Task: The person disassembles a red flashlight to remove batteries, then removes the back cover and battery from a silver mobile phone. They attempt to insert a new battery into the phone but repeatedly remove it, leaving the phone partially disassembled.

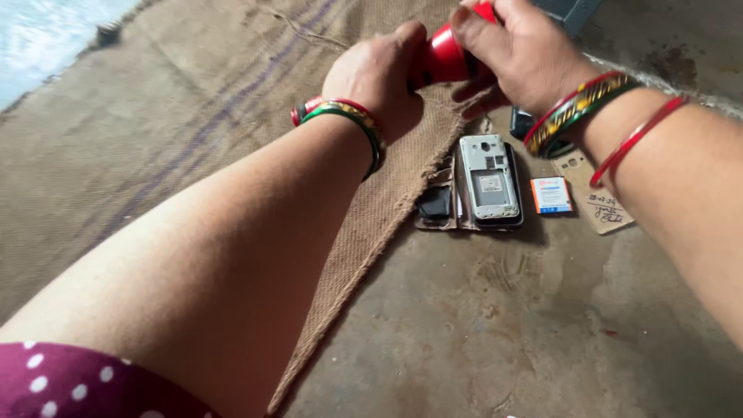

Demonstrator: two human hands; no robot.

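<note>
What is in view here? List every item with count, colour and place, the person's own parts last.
red object: 1, glossy red, held between both hands, top centre.
phone: 1, grey, back cover off, lying on a brown case on the floor.
battery: 1, white with orange and blue, right of the phone.
card: 1, tan, handwritten, right of the battery.
burlap mat: 1, brown, left half.
floor: grey concrete.
bangles: several, red, green, gold, on both wrists.
left hand: grip on the red object.
right hand: grip on the red object.
</note>
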